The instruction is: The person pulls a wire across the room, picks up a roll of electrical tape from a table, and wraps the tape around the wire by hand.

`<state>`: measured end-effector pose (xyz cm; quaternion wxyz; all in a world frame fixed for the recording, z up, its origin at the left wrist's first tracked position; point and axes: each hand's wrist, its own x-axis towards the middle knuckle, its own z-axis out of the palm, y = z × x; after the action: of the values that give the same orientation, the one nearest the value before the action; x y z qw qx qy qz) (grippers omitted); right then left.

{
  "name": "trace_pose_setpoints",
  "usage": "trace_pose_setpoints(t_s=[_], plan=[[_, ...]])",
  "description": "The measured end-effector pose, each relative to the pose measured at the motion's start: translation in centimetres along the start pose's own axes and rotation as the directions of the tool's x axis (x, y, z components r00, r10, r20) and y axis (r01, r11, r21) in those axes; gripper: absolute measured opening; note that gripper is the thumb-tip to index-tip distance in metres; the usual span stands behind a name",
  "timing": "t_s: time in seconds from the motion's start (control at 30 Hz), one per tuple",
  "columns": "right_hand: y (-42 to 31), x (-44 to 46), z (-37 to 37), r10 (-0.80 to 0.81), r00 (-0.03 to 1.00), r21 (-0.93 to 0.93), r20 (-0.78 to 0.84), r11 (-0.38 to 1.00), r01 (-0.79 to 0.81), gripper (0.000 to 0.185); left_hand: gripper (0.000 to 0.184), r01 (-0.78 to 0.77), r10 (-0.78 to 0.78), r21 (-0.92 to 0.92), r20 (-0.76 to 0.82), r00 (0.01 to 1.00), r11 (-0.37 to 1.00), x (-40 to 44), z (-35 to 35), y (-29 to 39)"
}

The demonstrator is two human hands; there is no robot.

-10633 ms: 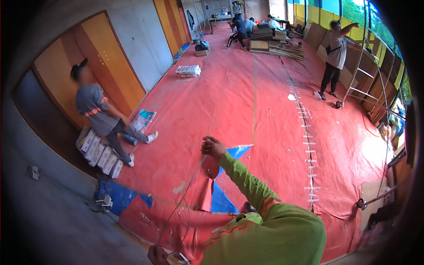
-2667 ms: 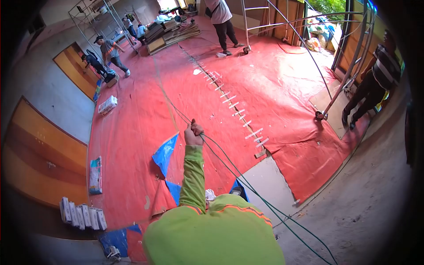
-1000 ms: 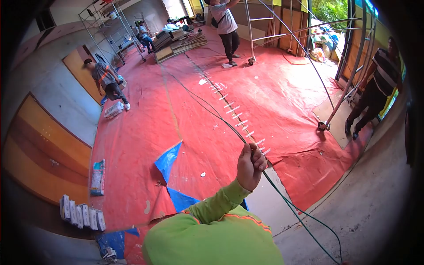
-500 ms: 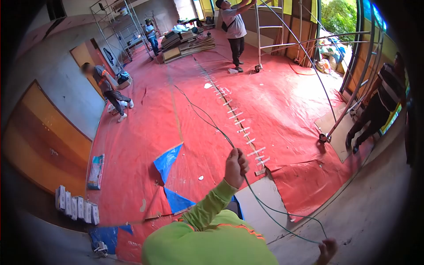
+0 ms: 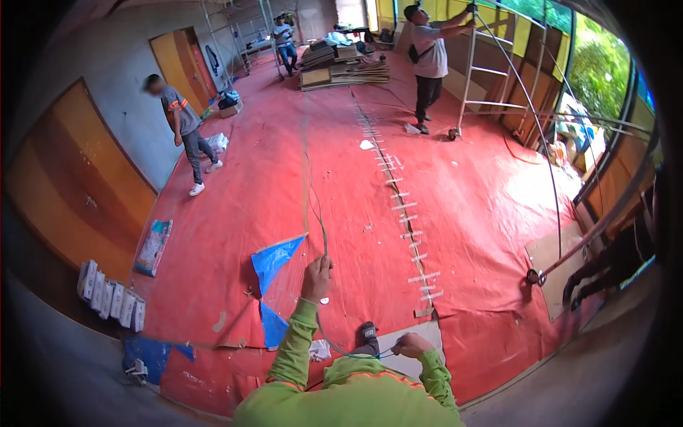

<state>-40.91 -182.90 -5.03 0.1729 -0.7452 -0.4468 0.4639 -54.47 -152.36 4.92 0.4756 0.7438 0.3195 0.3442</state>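
Observation:
A thin dark green cable (image 5: 324, 238) runs up from my left hand (image 5: 317, 280) and trails off over the red floor covering. My left hand is closed around it, held out in front of me. Below that hand the cable sags in a loop across to my right hand (image 5: 415, 345), which is closed on it close to my body. Both forearms wear bright green sleeves. My shoe (image 5: 368, 331) shows just left of the right hand, beside a grey board (image 5: 420, 349) on the floor.
A taped seam (image 5: 405, 213) runs along the red sheeting (image 5: 235, 249). Torn blue patches (image 5: 274, 260) lie left. A person (image 5: 186, 132) walks near the doors; another (image 5: 429, 64) grips a wheeled scaffold (image 5: 491, 71). White packs (image 5: 110, 297) stand by the wall. Stacked boards (image 5: 345, 75) lie behind.
My left hand has moved left and down with the cable. My right hand has come in toward my body, drawing the loop in. The view has shifted, and the person at left has turned.

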Motion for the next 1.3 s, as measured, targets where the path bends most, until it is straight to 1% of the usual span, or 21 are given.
trace_pose_setpoints(t_s=[0.03,0.13,0.17,0.2,0.23,0.27,0.33,0.37,0.4,0.47,0.53,0.63,0.7,0.77,0.83,0.9,0.97,1.03,1.13,1.23,1.3], plan=[[-0.6,2.1,-1.9,-0.081,0.985,-0.136,0.156,0.985,0.102,0.028,0.032,0.001,-0.001,0.054,-0.011,1.000,0.999,1.3,-0.9,-0.6],[-4.4,7.4,-7.0,0.068,0.874,-0.348,0.481,0.930,0.119,0.032,0.029,-0.036,0.049,0.233,-0.050,0.998,0.972,4.2,-4.4,-2.6],[-6.7,8.2,-9.3,0.065,0.856,-0.282,0.513,0.955,0.097,0.027,0.029,-0.091,0.113,0.286,-0.063,0.992,0.954,5.0,-5.3,-3.2],[-5.8,11.5,-10.4,-0.045,0.819,-0.262,0.572,0.936,0.235,0.021,0.028,-0.143,0.177,0.336,-0.073,0.981,0.931,5.9,-5.9,-3.6],[-7.2,12.8,-12.0,-0.267,0.824,-0.175,0.500,0.900,0.398,0.018,0.027,-0.117,0.145,0.367,-0.052,0.988,0.923,6.6,-6.8,-3.5],[-4.6,18.4,-11.3,-0.374,0.793,0.077,0.480,0.919,0.387,0.021,0.027,-0.089,0.108,0.401,-0.027,0.994,0.912,7.1,-7.8,-3.0],[-10.3,22.7,-11.7,-0.289,0.931,0.421,0.225,0.890,0.174,0.040,0.025,-0.063,0.057,0.439,0.026,0.998,0.897,7.4,-9.1,-3.1],[-13.8,24.7,-12.0,-0.185,0.955,0.641,0.231,0.768,-0.006,0.051,0.025,-0.066,0.049,0.438,0.051,0.998,0.897,7.5,-9.2,-3.4],[-16.5,27.2,-11.8,-0.210,0.918,0.765,0.335,0.630,-0.135,0.062,0.024,-0.071,0.044,0.433,0.072,0.996,0.899,7.5,-9.2,-3.9],[-21.6,31.7,-10.5,-0.263,0.885,0.902,0.385,0.308,-0.302,0.064,0.022,-0.104,0.064,0.453,0.104,0.993,0.885,6.4,-8.9,-5.2],[-27.3,35.0,-10.8,-0.254,0.885,0.916,0.390,0.200,-0.347,0.055,0.020,-0.096,0.045,0.507,0.112,0.993,0.857,5.6,-8.7,-6.4],[-31.7,43.9,-11.7,-0.240,0.952,0.971,0.190,-0.100,-0.219,0.038,0.021,0.013,-0.090,0.634,0.090,0.992,0.773,3.8,-9.9,-6.5],[-32.3,50.3,-13.9,-0.211,0.940,0.955,0.267,-0.071,-0.287,0.031,0.021,0.177,-0.262,0.726,0.004,0.965,0.665,2.5,-11.8,-7.7],[-31.5,55.5,-14.5,-0.185,0.922,0.937,0.341,-0.018,-0.350,0.029,0.018,0.201,-0.253,0.762,-0.051,0.966,0.616,1.5,-13.2,-10.1],[-31.3,61.1,-15.3,-0.187,0.902,0.920,0.389,0.043,-0.389,0.030,0.014,0.317,-0.387,0.836,-0.139,0.912,0.448,-0.1,-13.8,-15.4],[-31.0,66.6,-15.2,-0.159,0.860,0.873,0.485,0.036,-0.486,0.030,0.015,0.343,-0.383,0.879,-0.207,0.900,0.331,-1.5,-14.2,-20.0],[-32.3,69.9,-16.5,-0.066,0.846,0.849,0.529,0.047,-0.527,0.031,0.014,0.576,-0.628,0.794,-0.350,0.695,0.196,1.2,-13.3,-18.0],[-33.6,73.7,-18.1,0.029,0.844,0.841,0.535,0.079,-0.535,0.032,0.011,0.680,-0.578,0.727,-0.517,0.632,0.095,3.0,-12.0,-19.7],[-35.3,81.6,-19.8,-0.040,0.842,0.841,0.537,0.108,-0.531,0.030,0.012,0.773,-0.524,0.633,-0.644,0.557,0.043,5.6,-10.2,-21.7],[-37.0,88.8,-21.1,-0.146,0.830,0.841,0.539,0.143,-0.521,0.028,0.009,0.724,-0.231,0.649,-0.687,0.689,0.232,8.2,-8.4,-21.7],[-39.7,93.0,-22.6,-0.070,0.863,0.857,0.501,0.182,-0.483,0.029,0.009,0.906,-0.393,0.418,-0.824,0.408,0.064,8.8,-7.8,-23.9]])
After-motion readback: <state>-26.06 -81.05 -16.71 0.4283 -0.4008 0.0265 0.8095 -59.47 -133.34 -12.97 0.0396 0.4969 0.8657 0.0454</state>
